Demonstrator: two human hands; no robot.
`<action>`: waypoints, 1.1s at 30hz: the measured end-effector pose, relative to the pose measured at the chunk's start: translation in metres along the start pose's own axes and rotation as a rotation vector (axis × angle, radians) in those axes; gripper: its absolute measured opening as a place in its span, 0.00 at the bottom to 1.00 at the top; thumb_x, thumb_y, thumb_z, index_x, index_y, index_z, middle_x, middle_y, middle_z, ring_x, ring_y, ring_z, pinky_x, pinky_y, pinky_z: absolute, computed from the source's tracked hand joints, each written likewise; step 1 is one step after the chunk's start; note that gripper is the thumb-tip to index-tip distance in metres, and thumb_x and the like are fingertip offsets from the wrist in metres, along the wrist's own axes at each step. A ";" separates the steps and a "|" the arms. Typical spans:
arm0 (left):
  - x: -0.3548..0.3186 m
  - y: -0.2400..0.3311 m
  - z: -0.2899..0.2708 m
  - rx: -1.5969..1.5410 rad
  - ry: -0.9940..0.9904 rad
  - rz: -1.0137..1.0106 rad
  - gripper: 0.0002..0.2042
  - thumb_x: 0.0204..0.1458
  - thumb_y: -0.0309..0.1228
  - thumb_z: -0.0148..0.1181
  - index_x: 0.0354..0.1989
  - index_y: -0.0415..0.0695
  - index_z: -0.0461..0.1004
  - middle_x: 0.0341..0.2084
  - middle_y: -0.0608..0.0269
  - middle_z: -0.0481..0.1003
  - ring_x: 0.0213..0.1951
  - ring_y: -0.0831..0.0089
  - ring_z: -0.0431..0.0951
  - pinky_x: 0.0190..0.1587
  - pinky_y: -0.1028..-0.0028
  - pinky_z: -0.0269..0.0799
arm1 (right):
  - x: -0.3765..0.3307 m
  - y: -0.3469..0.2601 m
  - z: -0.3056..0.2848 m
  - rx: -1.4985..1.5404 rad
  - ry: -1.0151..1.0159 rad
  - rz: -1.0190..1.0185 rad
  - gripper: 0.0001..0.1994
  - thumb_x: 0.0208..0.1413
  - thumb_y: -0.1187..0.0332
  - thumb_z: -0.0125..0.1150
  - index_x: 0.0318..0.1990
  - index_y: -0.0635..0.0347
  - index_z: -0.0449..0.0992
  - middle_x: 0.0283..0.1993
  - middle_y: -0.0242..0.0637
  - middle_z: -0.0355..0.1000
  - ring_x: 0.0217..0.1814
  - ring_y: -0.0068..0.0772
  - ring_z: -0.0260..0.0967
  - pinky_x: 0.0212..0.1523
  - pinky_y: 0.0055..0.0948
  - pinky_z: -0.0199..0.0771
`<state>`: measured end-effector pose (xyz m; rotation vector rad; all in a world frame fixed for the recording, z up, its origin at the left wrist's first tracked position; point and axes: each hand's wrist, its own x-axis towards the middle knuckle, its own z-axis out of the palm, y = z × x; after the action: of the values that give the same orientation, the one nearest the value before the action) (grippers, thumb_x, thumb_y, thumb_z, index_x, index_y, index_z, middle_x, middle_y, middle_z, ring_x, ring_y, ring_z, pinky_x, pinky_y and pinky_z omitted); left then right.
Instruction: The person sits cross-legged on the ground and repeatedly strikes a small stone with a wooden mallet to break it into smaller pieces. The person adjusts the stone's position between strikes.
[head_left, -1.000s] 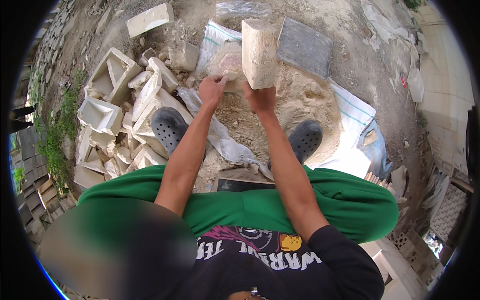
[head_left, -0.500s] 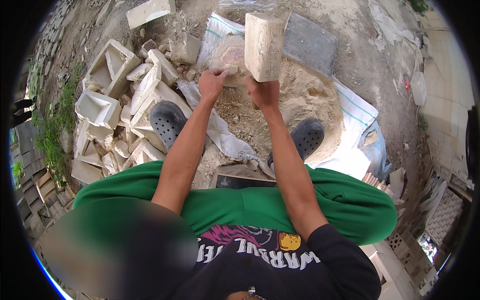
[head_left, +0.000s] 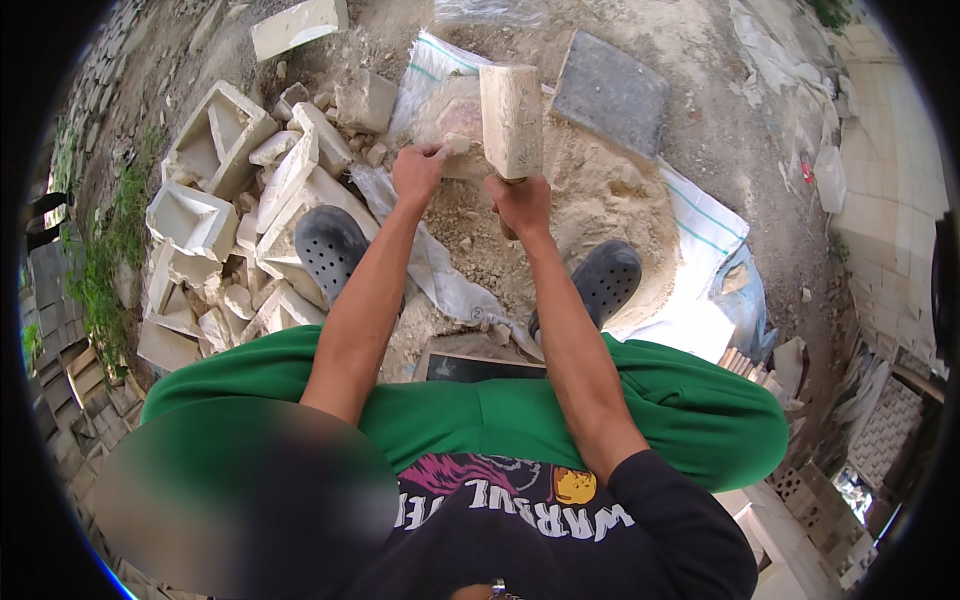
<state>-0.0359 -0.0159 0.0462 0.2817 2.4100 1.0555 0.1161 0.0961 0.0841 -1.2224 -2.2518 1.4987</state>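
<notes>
My right hand (head_left: pixel 520 203) is wrapped round the handle of a wooden mallet. The mallet's big pale block head (head_left: pixel 511 120) stands just beyond the fist, over crushed rubble. To its left, my left hand (head_left: pixel 418 172) pinches a small pale chunk of broken plaster or stone (head_left: pixel 457 145) between thumb and fingers. Beneath that chunk lies a dusty reddish-grey stone (head_left: pixel 452 112), partly covered by powder. Heaped beige powder and crumbs (head_left: pixel 610 195) spread right of the mallet. Whether the mallet head touches anything below cannot be made out.
Broken pale mould pieces (head_left: pixel 215 135) are piled at the left, near my left shoe (head_left: pixel 332 247). A white woven sack (head_left: pixel 700 215) lies under the powder. At the far right of the heap rests a grey slab (head_left: pixel 611 93). My right shoe (head_left: pixel 606 278) stands by the powder.
The mallet head has dropped lower and looks smaller, its top now nearer my hand. My left hand stays at nearly the same place with the chunk. The whole view has shifted slightly.
</notes>
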 end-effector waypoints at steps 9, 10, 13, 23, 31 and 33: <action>0.004 -0.007 0.003 -0.032 0.001 0.018 0.19 0.50 0.45 0.68 0.43 0.44 0.84 0.30 0.55 0.84 0.33 0.68 0.83 0.41 0.69 0.76 | 0.000 -0.003 0.020 -0.209 -0.054 0.018 0.21 0.44 0.54 0.68 0.41 0.59 0.82 0.35 0.48 0.80 0.39 0.52 0.79 0.42 0.43 0.79; 0.004 -0.005 0.004 -0.038 0.001 0.023 0.19 0.50 0.45 0.68 0.43 0.44 0.84 0.30 0.55 0.84 0.33 0.68 0.83 0.41 0.69 0.76 | -0.003 0.009 0.023 -0.192 -0.121 0.219 0.22 0.43 0.52 0.68 0.42 0.58 0.82 0.36 0.49 0.80 0.41 0.52 0.79 0.43 0.43 0.79; 0.003 -0.006 0.003 -0.028 0.012 0.036 0.18 0.51 0.44 0.68 0.43 0.43 0.84 0.31 0.54 0.84 0.33 0.68 0.83 0.41 0.69 0.76 | 0.003 0.031 0.024 -0.088 -0.076 0.204 0.18 0.45 0.55 0.69 0.34 0.62 0.82 0.26 0.44 0.78 0.28 0.41 0.78 0.32 0.36 0.78; 0.001 -0.004 0.002 -0.063 -0.010 -0.002 0.17 0.50 0.44 0.68 0.43 0.44 0.84 0.32 0.54 0.84 0.35 0.65 0.84 0.43 0.69 0.76 | 0.016 -0.034 0.005 0.006 0.065 -0.250 0.15 0.45 0.60 0.63 0.37 0.61 0.81 0.30 0.51 0.78 0.34 0.53 0.79 0.35 0.45 0.77; 0.002 -0.006 0.003 -0.038 0.009 0.033 0.18 0.50 0.43 0.68 0.43 0.42 0.84 0.32 0.54 0.84 0.35 0.68 0.84 0.42 0.70 0.75 | -0.006 0.017 0.018 0.095 -0.171 0.337 0.15 0.46 0.60 0.67 0.33 0.65 0.80 0.21 0.42 0.76 0.22 0.36 0.77 0.27 0.35 0.77; 0.003 -0.008 0.002 -0.039 -0.005 0.011 0.17 0.50 0.44 0.68 0.43 0.46 0.85 0.33 0.54 0.84 0.36 0.63 0.84 0.43 0.67 0.77 | -0.003 0.009 0.010 0.005 -0.121 0.261 0.13 0.47 0.61 0.66 0.32 0.64 0.80 0.21 0.42 0.76 0.22 0.37 0.76 0.27 0.37 0.76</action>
<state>-0.0369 -0.0188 0.0381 0.2845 2.3829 1.1048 0.1172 0.0890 0.0728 -1.5115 -2.2296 1.7092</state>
